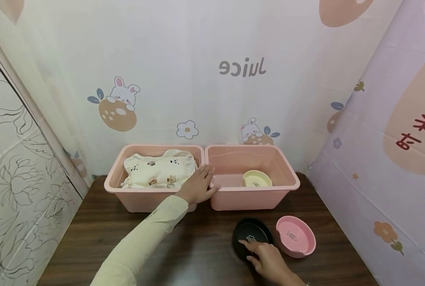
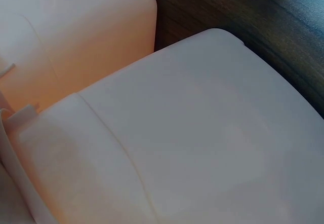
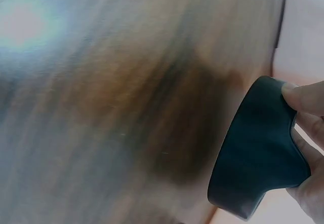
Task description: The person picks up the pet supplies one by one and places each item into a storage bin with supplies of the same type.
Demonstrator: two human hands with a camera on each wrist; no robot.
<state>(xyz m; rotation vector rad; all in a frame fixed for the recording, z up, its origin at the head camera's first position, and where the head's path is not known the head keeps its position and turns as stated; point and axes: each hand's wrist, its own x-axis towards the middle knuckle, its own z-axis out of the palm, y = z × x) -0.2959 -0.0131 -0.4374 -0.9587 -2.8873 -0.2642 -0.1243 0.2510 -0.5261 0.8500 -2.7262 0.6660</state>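
Two pink plastic bins stand side by side at the back of the table, the left bin and the right bin. My left hand rests with extended fingers over their adjoining rims. Its wrist view shows only bin walls and some table. At the table's front right, my right hand pinches the edge of a black pet bowl with a paw print inside, thumb against the outer wall. A pink pet bowl with a fish-bone print lies just right of it.
Folded cream cloth with small animal prints fills much of the left bin. A pale yellow bowl leans inside the right bin. Behind the dark wooden table hangs a printed curtain; another wall covering borders the right side.
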